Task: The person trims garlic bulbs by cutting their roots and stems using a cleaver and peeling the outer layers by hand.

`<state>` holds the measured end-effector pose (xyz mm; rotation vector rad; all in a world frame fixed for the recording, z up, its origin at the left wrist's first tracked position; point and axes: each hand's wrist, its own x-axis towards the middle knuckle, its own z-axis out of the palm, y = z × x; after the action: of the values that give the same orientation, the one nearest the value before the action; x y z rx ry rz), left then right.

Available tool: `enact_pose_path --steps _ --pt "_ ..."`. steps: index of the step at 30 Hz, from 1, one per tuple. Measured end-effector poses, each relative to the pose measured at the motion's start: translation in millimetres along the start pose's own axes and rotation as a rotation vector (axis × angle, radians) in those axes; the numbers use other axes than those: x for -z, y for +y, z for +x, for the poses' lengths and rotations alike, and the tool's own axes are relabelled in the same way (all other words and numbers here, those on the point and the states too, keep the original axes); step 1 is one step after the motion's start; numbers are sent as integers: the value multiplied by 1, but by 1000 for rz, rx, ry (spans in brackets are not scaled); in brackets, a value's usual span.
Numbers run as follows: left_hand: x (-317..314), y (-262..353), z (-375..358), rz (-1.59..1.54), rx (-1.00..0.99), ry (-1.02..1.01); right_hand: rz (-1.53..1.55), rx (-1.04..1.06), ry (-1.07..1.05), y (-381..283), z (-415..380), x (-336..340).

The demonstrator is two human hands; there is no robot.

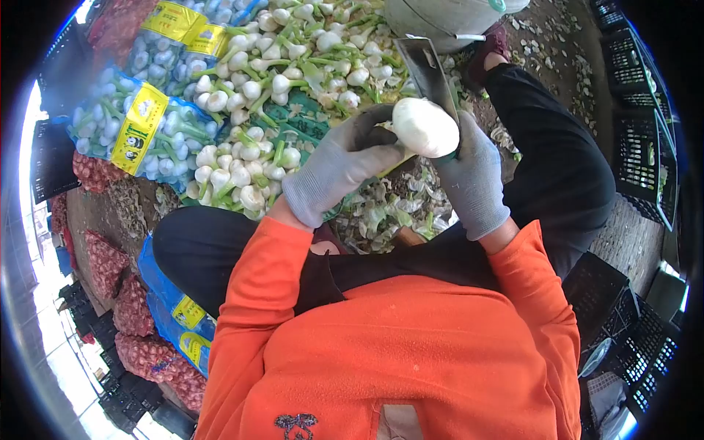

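Observation:
A large white garlic bulb [425, 128] is raised in front of my body. My left hand [348, 158], in a grey glove with dark fingertips, is closed on its underside, where a bit of pale stem shows. In my gloved right hand [473, 176] is a knife [425, 67] with a broad, wide blade pointing up and away. The blade passes right behind the bulb; whether its edge touches the bulb is hidden. The fingers around the knife's handle are mostly out of sight. Trimmed and green-stemmed garlic bulbs [238, 172] lie piled beyond my left hand.
Blue net bags of garlic [172, 136] with yellow labels stand at the left. A pale bucket [440, 22] is at the top. Peelings [389, 209] litter the ground between my legs. Black crates [638, 154] line the right; red net sacks [147, 356] lie lower left.

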<state>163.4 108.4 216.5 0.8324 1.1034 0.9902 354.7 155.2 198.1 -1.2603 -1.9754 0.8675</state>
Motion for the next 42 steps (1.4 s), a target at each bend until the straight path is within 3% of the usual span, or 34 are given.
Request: enact_pose_path --steps 3,4,5,7,8,10,12,13,15,21,22,29,36,39,42 --pt "-9 -7 2 59 -24 -77 -147 37 -42 -2 1 0" --pt "-16 -10 4 64 -140 -20 -176 51 -50 -1 2 -1" --pt "-16 -10 4 88 -121 28 -207 67 -56 -1 4 -1" --pt "-16 -9 5 129 -79 123 -303 224 -41 -6 5 3" --pt "-11 -15 8 -31 -88 88 -358 302 -20 -8 6 5" --pt "1 -14 10 97 -111 25 -466 431 -2 -9 7 8" --pt "10 -24 2 -54 -215 77 -481 574 -4 -13 6 13" --pt "25 -27 7 729 -572 164 -488 646 -4 -14 4 14" --pt "27 -31 7 159 -319 129 -518 764 28 -8 5 11" --pt "27 -22 -6 217 -282 12 -505 887 39 -6 3 8" --pt "31 -18 -12 240 -192 -69 -509 901 53 -4 2 7" --pt "23 -8 -19 316 -213 -124 -436 987 52 1 -2 9" --pt "16 -2 -25 197 -110 -132 -448 1004 79 6 -1 10" --pt "19 -3 -20 195 -117 -230 -464 1013 100 6 1 13" --pt "19 -10 -22 -28 -113 -316 -462 1011 101 7 2 16"
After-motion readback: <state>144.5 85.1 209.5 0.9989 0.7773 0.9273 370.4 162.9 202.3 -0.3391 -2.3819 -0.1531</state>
